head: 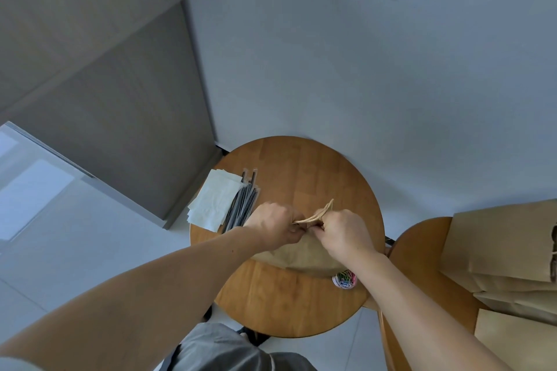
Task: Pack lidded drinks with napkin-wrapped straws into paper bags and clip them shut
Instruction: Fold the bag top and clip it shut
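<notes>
A: While the left hand [272, 224] and right hand [343, 232] both pinch the folded top of the paper bag [304, 256] on the table [301, 166], is it clipped?

B: Not visibly; closing seems under way. Paper clips [344, 279] sit beside the right wrist. Napkins [211, 205], straws [242, 205] and spare bags [497, 250] suggest more to pack.

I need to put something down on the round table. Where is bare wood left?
Bare wood lies at the round table's far side, beyond the paper bag and right of the straws; also the near edge, left of the paper clip tub. The left edge is crowded with napkins; stacked bags crowd the side table.
</notes>
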`<move>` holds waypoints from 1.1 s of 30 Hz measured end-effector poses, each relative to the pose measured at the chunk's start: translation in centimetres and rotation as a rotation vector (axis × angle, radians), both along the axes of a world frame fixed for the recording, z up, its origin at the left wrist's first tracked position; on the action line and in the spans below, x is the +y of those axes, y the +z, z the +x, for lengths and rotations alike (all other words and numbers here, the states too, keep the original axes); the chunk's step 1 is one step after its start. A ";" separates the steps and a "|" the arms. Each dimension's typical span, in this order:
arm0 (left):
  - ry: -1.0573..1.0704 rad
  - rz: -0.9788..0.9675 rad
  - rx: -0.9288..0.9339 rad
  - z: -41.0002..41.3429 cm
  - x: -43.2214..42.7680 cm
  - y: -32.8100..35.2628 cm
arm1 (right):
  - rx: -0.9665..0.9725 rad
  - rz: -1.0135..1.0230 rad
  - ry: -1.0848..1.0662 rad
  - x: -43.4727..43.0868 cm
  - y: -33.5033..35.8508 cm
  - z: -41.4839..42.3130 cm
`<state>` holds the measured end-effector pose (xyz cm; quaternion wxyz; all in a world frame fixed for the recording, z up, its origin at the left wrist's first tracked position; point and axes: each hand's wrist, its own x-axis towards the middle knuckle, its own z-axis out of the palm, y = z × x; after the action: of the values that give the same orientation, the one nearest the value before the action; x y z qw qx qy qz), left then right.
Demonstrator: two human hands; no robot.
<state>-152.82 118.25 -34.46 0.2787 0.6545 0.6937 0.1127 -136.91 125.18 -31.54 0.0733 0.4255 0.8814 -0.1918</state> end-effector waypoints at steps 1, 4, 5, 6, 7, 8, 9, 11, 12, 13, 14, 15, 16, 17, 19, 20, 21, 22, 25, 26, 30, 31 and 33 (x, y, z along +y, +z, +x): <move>-0.001 0.008 0.001 0.0 0.1 0.0 | -0.007 0.005 0.007 0.1 -0.1 -0.1; 0.006 -0.001 -0.012 -0.2 0.3 0.0 | 0.116 -0.036 -0.052 0.1 -0.2 -0.2; 0.012 -0.014 -0.013 -0.3 0.4 0.0 | 0.178 -0.068 -0.086 0.1 -0.3 -0.1; 0.016 -0.022 -0.013 -0.4 0.4 -0.1 | 0.241 -0.105 -0.130 -0.1 -0.4 0.0; 0.016 -0.023 -0.016 -0.5 0.4 -0.2 | 0.297 -0.134 -0.177 -0.2 -0.5 0.0; 0.013 -0.020 -0.024 -0.4 0.4 -0.2 | 0.336 -0.147 -0.218 -0.3 -0.7 0.1; 0.007 -0.018 -0.035 -0.4 0.5 -0.3 | 0.357 -0.142 -0.246 -0.4 -0.9 0.2; 0.001 -0.029 -0.043 -0.3 0.6 -0.3 | 0.377 -0.131 -0.282 -0.7 -1.3 0.2; 0.003 -0.039 -0.042 -0.3 0.6 -0.2 | 0.398 -0.141 -0.295 -0.8 -1.3 0.2; 0.006 -0.049 -0.042 -0.4 0.6 -0.2 | 0.421 -0.147 -0.298 -0.9 -1.3 0.2; 0.008 -0.061 -0.045 -0.4 0.6 -0.2 | 0.432 -0.144 -0.289 -0.9 -1.2 0.1; 0.009 -0.070 -0.048 -0.5 0.7 -0.2 | 0.418 -0.130 -0.268 -0.8 -1.1 0.2; 0.010 -0.076 -0.052 -0.6 0.7 -0.2 | 0.376 -0.106 -0.236 -0.5 -1.0 0.3; 0.010 -0.077 -0.056 -0.6 0.6 -0.3 | 0.312 -0.080 -0.200 -0.3 -0.8 0.3; 0.009 -0.068 -0.057 -0.5 0.5 -0.3 | 0.187 -0.041 -0.133 0.0 -0.6 0.2; 0.011 -0.063 -0.054 -0.4 0.5 -0.4 | 0.143 -0.029 -0.108 0.2 -0.5 0.0; 0.015 -0.062 -0.051 -0.4 0.5 -0.4 | 0.113 -0.023 -0.093 0.2 -0.5 -0.2; 0.018 -0.066 -0.049 -0.3 0.5 -0.5 | 0.100 -0.022 -0.093 0.2 -0.5 -0.4; 0.027 -0.078 -0.052 -0.5 0.6 -0.3 | 0.148 -0.030 -0.143 0.2 -0.6 -0.9; 0.028 -0.078 -0.054 -0.6 0.7 -0.3 | 0.172 -0.033 -0.174 0.2 -0.8 -0.9; 0.023 -0.084 -0.058 -0.5 0.8 -0.4 | 0.218 -0.039 -0.292 -0.2 -1.2 -0.6; 0.026 -0.084 -0.060 -0.4 0.7 -0.4 | 0.211 -0.026 -0.298 -0.3 -1.3 -0.5; 0.028 -0.080 -0.065 -0.5 0.8 -0.4 | 0.213 -0.009 -0.291 -0.5 -1.2 -0.3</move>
<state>-153.28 119.00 -34.89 0.3255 0.6292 0.6972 0.1098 -137.21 124.72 -32.79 -0.0470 0.5255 0.8125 -0.2480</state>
